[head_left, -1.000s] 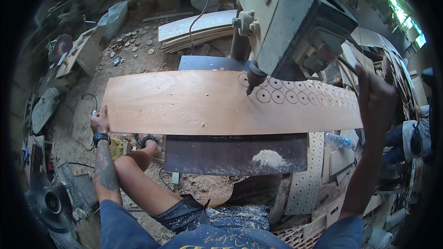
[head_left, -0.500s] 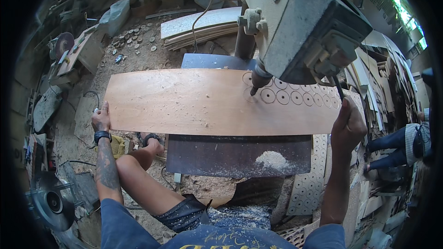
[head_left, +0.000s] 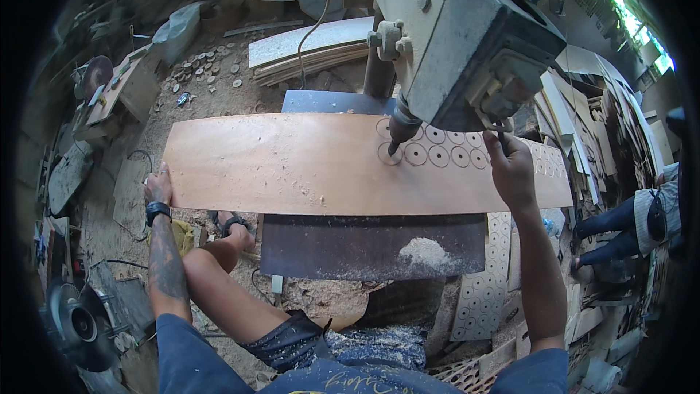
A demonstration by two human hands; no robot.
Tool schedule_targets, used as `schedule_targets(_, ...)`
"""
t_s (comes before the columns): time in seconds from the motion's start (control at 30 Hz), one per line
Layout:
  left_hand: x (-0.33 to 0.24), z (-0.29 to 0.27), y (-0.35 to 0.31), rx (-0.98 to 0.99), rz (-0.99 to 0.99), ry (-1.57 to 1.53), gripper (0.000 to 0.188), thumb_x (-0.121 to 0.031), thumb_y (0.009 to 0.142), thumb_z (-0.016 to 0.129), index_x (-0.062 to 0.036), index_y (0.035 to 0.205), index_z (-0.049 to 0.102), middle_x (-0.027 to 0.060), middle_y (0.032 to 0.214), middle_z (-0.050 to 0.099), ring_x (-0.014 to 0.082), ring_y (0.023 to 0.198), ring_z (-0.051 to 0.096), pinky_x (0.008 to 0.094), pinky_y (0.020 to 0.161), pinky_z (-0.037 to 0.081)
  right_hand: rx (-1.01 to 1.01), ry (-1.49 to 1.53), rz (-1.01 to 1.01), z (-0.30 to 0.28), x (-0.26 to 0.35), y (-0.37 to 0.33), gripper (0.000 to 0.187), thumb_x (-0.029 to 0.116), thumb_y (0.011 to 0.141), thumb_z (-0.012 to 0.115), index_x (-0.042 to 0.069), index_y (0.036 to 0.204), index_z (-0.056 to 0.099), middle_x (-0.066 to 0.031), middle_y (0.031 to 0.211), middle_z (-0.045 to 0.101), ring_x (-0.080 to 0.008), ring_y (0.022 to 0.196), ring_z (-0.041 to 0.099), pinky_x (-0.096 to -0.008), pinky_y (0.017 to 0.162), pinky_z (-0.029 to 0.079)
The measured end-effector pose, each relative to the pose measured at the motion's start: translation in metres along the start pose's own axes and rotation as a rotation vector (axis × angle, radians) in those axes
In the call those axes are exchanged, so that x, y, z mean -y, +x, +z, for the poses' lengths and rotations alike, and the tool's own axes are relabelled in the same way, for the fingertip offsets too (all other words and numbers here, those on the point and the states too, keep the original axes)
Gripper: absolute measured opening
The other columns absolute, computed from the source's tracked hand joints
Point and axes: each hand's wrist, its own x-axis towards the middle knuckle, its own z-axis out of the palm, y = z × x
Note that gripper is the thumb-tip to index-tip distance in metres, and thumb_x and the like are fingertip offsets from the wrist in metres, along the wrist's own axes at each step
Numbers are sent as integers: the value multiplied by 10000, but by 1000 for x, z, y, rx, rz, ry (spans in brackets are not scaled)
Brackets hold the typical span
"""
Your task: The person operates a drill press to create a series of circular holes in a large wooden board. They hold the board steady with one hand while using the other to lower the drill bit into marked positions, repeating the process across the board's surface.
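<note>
Right hand: the right hand (head_left: 512,168), raised at the panel's far end a second ago, now reaches up, fingers curled round the drill press (head_left: 467,44) feed lever.
Left hand: the left hand (head_left: 158,186) stays put, fingers spread flat at the plywood panel (head_left: 292,164)'s nine o'clock end.
Cutter: the hole cutter (head_left: 394,147) touches the panel on the steel table (head_left: 364,248), beside a row of cut rings at three o'clock; another cut looks under way.
</note>
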Motion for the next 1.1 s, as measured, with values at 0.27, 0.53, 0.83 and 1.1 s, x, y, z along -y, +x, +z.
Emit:
schedule_targets(0.27,-16,-18,-12,72,-66,-67,702,-649,916,504,21,1019,687,281,1071,683,442,1036,642,490,890,490,-211,-49,-177,30,-20,3,445,362,998,590,7,730,562,-41,549,464,-123,530,405,-358,515,335)
schedule_targets(0.53,-23,-23,-17,80,-53,-118,668,-642,920,505,-8,1008,695,261,1073,689,431,1030,647,477,879,495,-290,-64,-315,55,-43,16,336,250,1005,568,2,779,583,-104,536,530,-185,469,528,-370,489,407)
schedule_targets(0.83,-6,10,14,5,-78,-43,525,-557,911,584,-48,991,686,235,1055,698,416,1023,651,469,882,493,-328,-101,-246,63,-34,18,350,272,1009,568,1,788,581,-149,554,565,-322,502,591,-424,502,432)
schedule_targets(1.1,-6,2,-1,24,14,-223,499,-488,948,581,-58,1180,681,206,1131,700,327,1049,674,407,908,499,116,-910,-92,-72,97,-2,363,335,943,666,9,1087,596,-236,955,654,-385,860,671,-487,774,543)
